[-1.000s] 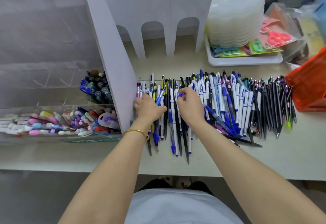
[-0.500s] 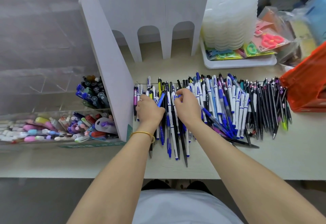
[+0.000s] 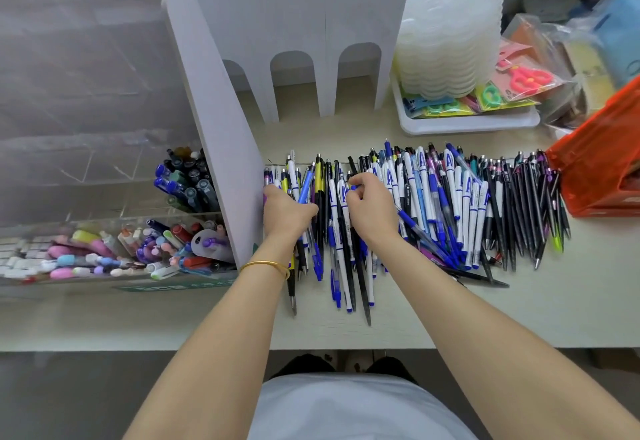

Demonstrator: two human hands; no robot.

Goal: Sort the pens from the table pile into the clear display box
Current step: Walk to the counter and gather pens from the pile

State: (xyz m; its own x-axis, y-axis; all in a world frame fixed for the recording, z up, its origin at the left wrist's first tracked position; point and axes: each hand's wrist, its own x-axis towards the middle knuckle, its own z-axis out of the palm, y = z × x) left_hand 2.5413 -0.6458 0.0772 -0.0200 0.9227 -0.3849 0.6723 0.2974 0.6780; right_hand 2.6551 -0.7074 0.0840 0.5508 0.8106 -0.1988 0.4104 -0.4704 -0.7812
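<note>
Lying in a dense row on the worktop [image 3: 519, 315], pens [image 3: 450, 204] point mostly away from the person, tips toward the near edge; white-and-blue ones in the middle, black ones at the right end, a few crossed at a slant

Right hand [image 3: 372, 211] sits on the middle of the row, grip narrow: thumb and fingertips pinch a pen [image 3: 353, 187] by its blue top end

Left hand [image 3: 287, 211] lies on the left end of the row, fingers curled down among the pens, a blue pen slanting out from under it; cannot tell whether this grip holds any. Gold bangle [image 3: 266, 264] on that wrist

White board [image 3: 221, 162] stands just left of the row, left hand touching its near end

Clear box [image 3: 104, 197] lies beyond the board, at left. One rear compartment holds blue and dark pens [image 3: 187, 180], leaning; front compartment holds small pastel items [image 3: 86, 252], kind unclear

Behind the row: white arched panel [image 3: 311, 41]. Back right: white tray [image 3: 467, 124] with a stack of clear dishes [image 3: 450, 34] and packeted scissors [image 3: 526, 79]

Orange bag [image 3: 602, 169] touches the row's right end
</note>
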